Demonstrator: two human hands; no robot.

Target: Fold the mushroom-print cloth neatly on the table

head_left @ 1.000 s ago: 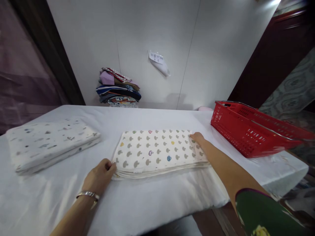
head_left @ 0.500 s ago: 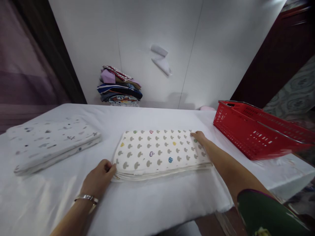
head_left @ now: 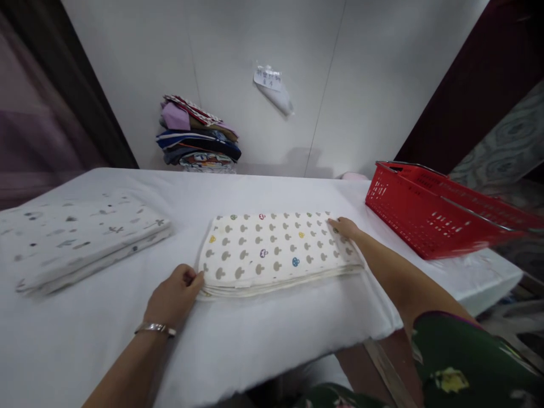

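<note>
A folded cream cloth with a mushroom print [head_left: 272,252] lies flat on the white-covered table [head_left: 255,340] in front of me. My left hand [head_left: 174,294], with a silver bracelet on the wrist, pinches the cloth's near left corner, fingers closed. My right hand [head_left: 346,228] rests on the far right corner, fingers curled over the edge of the cloth.
A second folded white cloth with small grey prints [head_left: 76,238] lies at the left. A red plastic basket [head_left: 429,212] stands at the right edge. A stack of folded coloured clothes [head_left: 198,136] sits against the white wall, below a paper note [head_left: 267,78].
Both hands keep their hold on the same corners. The view has shifted a little; the cloth itself looks unmoved.
</note>
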